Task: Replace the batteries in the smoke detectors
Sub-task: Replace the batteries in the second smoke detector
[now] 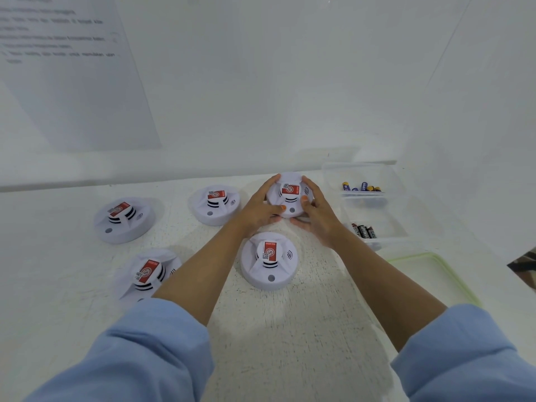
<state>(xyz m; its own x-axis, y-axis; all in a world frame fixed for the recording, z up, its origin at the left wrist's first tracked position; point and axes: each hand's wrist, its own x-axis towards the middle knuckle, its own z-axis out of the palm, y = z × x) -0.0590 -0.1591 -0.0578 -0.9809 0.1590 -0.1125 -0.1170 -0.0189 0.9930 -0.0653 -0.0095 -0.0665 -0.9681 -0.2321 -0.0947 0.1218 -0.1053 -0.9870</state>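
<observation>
Both my grips are on one smoke detector [290,195] near the far edge of the bench [290,329], right of the middle. My left grip [261,208] curls round its left rim and my right grip [317,219] round its right rim, thumbs on top. I judge it a light, stiff plastic shell, smooth enough to slip, so the rim is the place to hold: one side braces while the other twists the base loose. The other detectors [269,261] lie nearer me and to the left. The batteries [362,187] sit in clear tubs [391,181] by the right edge.
</observation>
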